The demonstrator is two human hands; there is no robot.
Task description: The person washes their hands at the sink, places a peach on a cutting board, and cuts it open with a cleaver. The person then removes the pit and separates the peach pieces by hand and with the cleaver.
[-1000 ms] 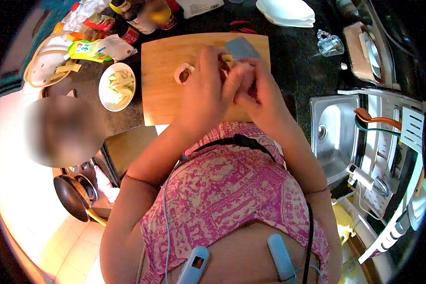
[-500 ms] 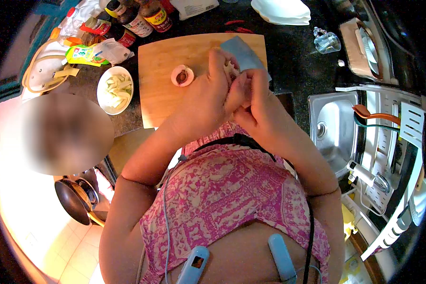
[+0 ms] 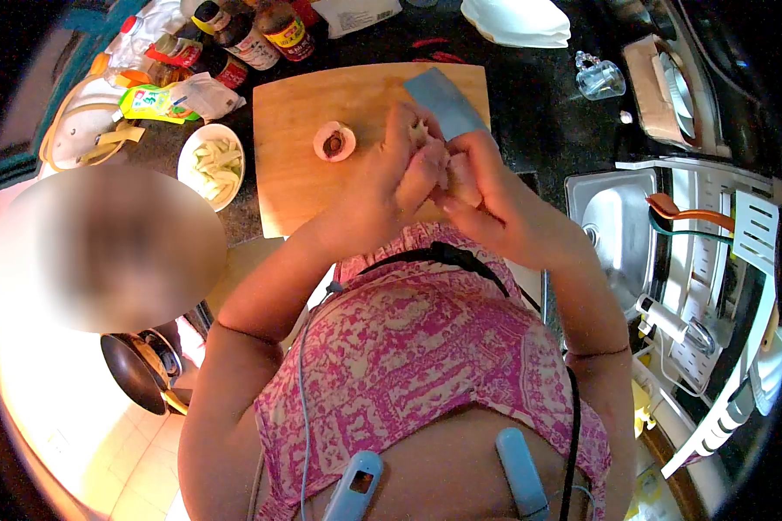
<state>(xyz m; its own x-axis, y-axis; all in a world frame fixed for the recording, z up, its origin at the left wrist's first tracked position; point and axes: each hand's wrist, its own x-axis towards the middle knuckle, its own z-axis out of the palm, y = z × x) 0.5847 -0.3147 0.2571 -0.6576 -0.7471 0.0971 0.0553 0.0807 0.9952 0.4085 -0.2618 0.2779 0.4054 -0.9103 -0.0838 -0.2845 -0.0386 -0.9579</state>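
Observation:
Over the right half of the wooden cutting board (image 3: 295, 195), my left hand (image 3: 378, 178) and my right hand (image 3: 517, 204) meet with bent fingers. Both are closed on a pale, pinkish-white thing (image 3: 466, 181) that looks like a garlic bulb; fingers cover much of it, so its kind is uncertain. On the board, left of my hands, sits a small round pale piece (image 3: 334, 141) with a brown centre. Just beyond my fingers lies a flat blue-grey blade (image 3: 447, 97), like a cleaver's, its handle not visible.
A white bowl (image 3: 191, 178) of pale green cut pieces stands left of the board. Sauce bottles (image 3: 282, 30) crowd the back left. White dishes (image 3: 517, 22) and a glass mug (image 3: 601, 78) are at the back right. A steel sink (image 3: 621, 234) lies right, a pan (image 3: 130, 373) lower left.
My hands have drawn slightly apart and my right hand has shifted right and down. More of the pale thing between them now shows. The board and the piece on it stay put.

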